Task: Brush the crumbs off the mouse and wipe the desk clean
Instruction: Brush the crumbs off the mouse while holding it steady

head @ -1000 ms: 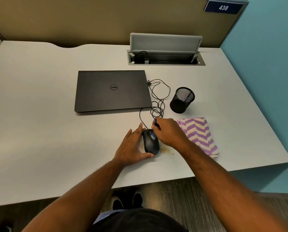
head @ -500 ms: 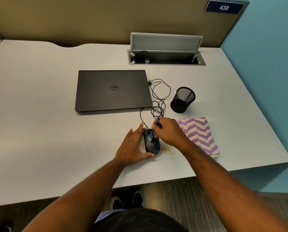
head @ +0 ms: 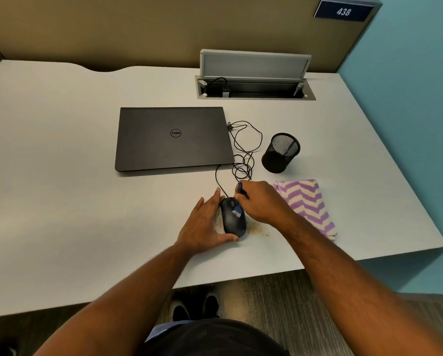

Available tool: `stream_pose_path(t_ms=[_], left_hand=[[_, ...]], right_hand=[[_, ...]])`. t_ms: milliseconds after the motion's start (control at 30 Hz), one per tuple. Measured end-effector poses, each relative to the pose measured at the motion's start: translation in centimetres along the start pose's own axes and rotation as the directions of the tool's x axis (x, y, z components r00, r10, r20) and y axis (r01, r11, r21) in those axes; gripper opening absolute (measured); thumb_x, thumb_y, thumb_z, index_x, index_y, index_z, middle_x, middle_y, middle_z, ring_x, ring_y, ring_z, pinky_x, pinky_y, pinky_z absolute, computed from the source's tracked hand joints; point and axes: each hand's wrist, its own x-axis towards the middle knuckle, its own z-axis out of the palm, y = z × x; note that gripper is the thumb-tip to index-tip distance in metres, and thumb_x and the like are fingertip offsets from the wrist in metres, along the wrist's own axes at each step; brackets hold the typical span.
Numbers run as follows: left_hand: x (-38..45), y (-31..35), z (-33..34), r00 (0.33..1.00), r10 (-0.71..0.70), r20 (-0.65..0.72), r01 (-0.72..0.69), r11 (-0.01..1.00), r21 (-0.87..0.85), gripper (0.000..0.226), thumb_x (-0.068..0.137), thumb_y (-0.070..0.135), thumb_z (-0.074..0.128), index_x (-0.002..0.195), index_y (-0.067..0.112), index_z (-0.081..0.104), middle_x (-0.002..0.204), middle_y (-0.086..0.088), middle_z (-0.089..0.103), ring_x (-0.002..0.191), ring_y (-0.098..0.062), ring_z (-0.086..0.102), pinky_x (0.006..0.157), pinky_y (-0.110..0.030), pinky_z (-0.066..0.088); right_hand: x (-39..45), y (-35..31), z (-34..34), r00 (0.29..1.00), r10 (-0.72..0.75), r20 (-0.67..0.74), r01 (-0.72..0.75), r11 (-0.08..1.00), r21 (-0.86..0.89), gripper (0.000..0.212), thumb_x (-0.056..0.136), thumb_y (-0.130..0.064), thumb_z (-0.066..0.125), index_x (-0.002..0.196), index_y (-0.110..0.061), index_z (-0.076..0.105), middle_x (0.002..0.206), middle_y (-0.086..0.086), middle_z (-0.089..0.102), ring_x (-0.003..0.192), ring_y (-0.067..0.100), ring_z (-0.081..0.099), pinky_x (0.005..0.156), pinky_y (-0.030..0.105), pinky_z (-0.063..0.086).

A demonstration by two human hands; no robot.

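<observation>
While flat left fingers [head: 211, 201] steady mouse [head: 232, 223], right fingers [head: 245, 195] pinch brush [head: 237, 209], cable [head: 248, 152] (looped) behind, cloth [head: 308, 204] beside

light: even, bright overhead | shadows: soft | focus: sharp centre | edges: wide-angle bowing, desk [head: 61, 201] curved
</observation>
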Motion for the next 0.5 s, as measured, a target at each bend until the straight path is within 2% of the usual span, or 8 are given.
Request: stream_pose_path(t_ms=[100,200,233,367,500], left_hand=[[0.1,0.0,0.0,1.0,-0.004,0.003,0.004,1.0,-0.002,0.128,0.069,0.085,0.062,0.152,0.033,-0.02,0.165,0.003,0.021,0.152,-0.014,0.017,0.125,-0.031,-0.002],[0.0,-0.2,0.1,1.0,0.007,-0.007,-0.007,1.0,-0.004,0.126,0.07,0.086,0.062,0.152,0.035,-0.02,0.165,0.003,0.021,0.151,-0.013,0.019,0.125,-0.031,-0.002],[0.1,-0.2,0.1,1.0,0.01,-0.005,-0.01,1.0,-0.002,0.127,0.07,0.085,0.062,0.152,0.034,-0.019,0.165,0.003,0.021,0.151,-0.013,0.019,0.125,-0.031,-0.002],[0.1,-0.2,0.2,1.0,-0.005,0.003,0.005,1.0,0.003,0.128,0.07,0.086,0.061,0.154,0.032,-0.018,0.166,0.004,0.019,0.152,-0.013,0.017,0.125,-0.031,-0.002],[0.2,-0.2,0.2,1.0,-0.003,0.001,0.003,1.0,0.005,0.13,0.069,0.087,0.061,0.156,0.029,-0.017,0.165,0.004,0.021,0.151,-0.013,0.019,0.124,-0.029,-0.003]], right_hand=[[-0.1,0.0,-0.1,0.999,0.01,-0.038,-0.01,1.0,0.005,0.028,0.099,-0.029,0.05,0.119,-0.012,0.06,0.112,0.009,0.067,0.098,0.023,0.063,0.087,0.031,0.051],[-0.1,-0.2,0.0,0.999,0.013,0.048,-0.014,1.0,0.025,0.019,0.096,-0.026,0.052,0.105,-0.013,0.063,0.098,0.008,0.067,0.085,0.02,0.061,0.075,0.029,0.05],[-0.1,-0.3,0.2,0.998,0.014,0.053,-0.017,0.999,0.043,0.018,0.096,-0.026,0.053,0.102,-0.013,0.063,0.095,0.008,0.067,0.084,0.021,0.062,0.075,0.031,0.053],[-0.1,-0.4,0.7,0.997,0.06,-0.047,-0.056,0.995,0.077,0.025,0.098,-0.028,0.051,0.116,-0.013,0.062,0.109,0.009,0.068,0.096,0.023,0.065,0.09,0.033,0.054],[-0.1,-0.6,0.7,0.996,0.038,-0.075,-0.039,0.999,-0.016,0.03,0.1,-0.029,0.049,0.122,-0.012,0.058,0.117,0.009,0.067,0.102,0.023,0.063,0.091,0.03,0.049]])
